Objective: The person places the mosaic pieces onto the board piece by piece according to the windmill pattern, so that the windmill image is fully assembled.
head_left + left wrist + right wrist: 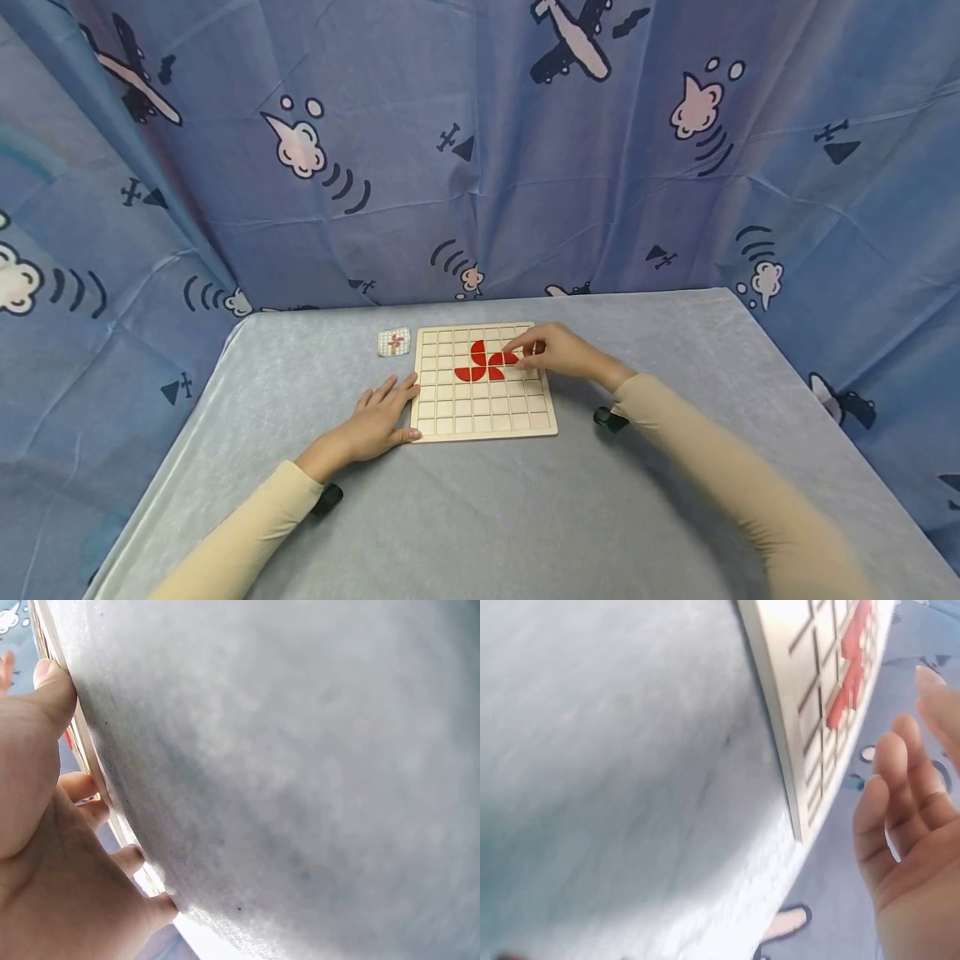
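Observation:
A square wooden grid board [480, 423] lies on the grey cloth, with several red curved pieces [470, 374] set in a pinwheel near its middle. My left hand [375, 421] rests at the board's left edge, fingers spread, thumb and fingertips touching the rim. Over the board's right side is my right hand [558, 350], its thumb and index fingertip apart around the rightmost red piece [504, 358]. Whether they touch that piece is unclear. The right wrist view shows the right hand's fingers loosely bent, with no piece visible in them.
A small card [393, 342] with a red pinwheel on a grid lies just left of the board's far corner. The cloth-covered table [480, 517] ends at a blue patterned curtain [480, 167] behind and at both sides.

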The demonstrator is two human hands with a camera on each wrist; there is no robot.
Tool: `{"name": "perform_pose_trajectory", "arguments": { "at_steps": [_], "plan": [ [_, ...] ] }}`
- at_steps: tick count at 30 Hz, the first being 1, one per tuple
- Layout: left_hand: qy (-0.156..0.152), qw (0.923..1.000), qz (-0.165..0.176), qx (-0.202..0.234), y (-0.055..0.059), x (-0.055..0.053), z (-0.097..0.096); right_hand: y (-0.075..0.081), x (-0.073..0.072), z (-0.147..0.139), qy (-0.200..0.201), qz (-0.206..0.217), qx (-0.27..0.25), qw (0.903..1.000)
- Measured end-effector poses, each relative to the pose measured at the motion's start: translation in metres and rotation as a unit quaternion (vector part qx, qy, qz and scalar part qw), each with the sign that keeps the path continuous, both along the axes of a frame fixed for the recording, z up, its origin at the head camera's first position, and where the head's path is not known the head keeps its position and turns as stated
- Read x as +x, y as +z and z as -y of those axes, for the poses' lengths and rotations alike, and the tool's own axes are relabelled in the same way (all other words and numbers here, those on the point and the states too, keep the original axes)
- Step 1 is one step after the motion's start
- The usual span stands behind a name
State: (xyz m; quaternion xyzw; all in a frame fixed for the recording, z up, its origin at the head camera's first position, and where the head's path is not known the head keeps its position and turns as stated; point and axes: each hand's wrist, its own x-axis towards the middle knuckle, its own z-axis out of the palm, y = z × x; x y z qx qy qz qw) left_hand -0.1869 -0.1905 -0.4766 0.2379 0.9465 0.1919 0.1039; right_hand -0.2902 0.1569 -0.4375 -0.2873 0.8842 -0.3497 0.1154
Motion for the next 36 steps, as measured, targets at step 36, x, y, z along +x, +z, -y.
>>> {"name": "perform_pose_trajectory", "arguments": {
  "at_steps": [36],
  "plan": [
    [0.004, 1.0000, 0.005, -0.005, 0.002, -0.001, 0.000, -0.021, 0.056, -0.160, -0.085, -0.101, 0.114, 0.9847]
  ]
}}
